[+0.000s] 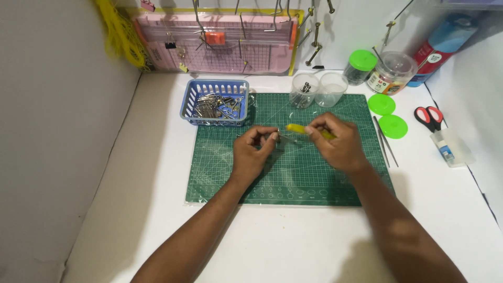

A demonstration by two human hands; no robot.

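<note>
Pinching a small thin metal piece (276, 137) mid-frame, left hand (251, 154) clamps it; right hand (338, 144) grips yellow-handled screwdriver (304, 130). Piece likely light, stiff, slippery; hold by edges.

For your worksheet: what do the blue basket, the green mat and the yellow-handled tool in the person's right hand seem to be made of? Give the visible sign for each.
Blue basket: moulded plastic, judging by its even colour and slotted walls.
Green mat: likely flexible vinyl or rubber, matte, with a printed grid.
Yellow-handled tool in the right hand: handle looks like glossy plastic; the thin grey tip toward the left hand is probably metal.

Basket (215, 102) and cups (318, 89) crowd the mat's (293, 178) far edge.
</note>
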